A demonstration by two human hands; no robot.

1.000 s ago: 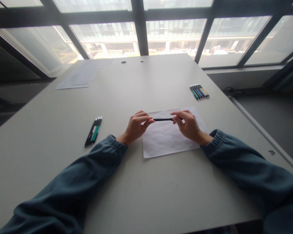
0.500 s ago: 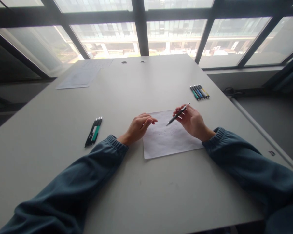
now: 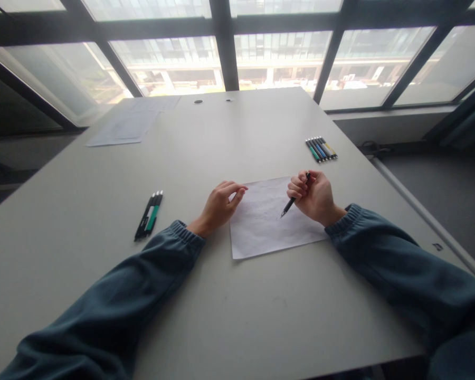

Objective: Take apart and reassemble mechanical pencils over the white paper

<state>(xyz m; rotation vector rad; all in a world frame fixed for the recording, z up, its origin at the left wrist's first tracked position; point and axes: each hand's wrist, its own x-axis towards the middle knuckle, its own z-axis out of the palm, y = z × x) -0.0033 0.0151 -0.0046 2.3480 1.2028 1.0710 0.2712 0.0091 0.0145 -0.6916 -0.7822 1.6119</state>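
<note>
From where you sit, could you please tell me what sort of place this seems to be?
Probably an office or study room: a sheet of paper and a row of pens lie on a broad white table, with large framed windows beyond it.

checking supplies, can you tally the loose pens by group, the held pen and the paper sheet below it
Pens at left: 3
Pens at far right: 6
Held pen, in the right hand: 1
Paper sheet: 1
Total: 11
</note>
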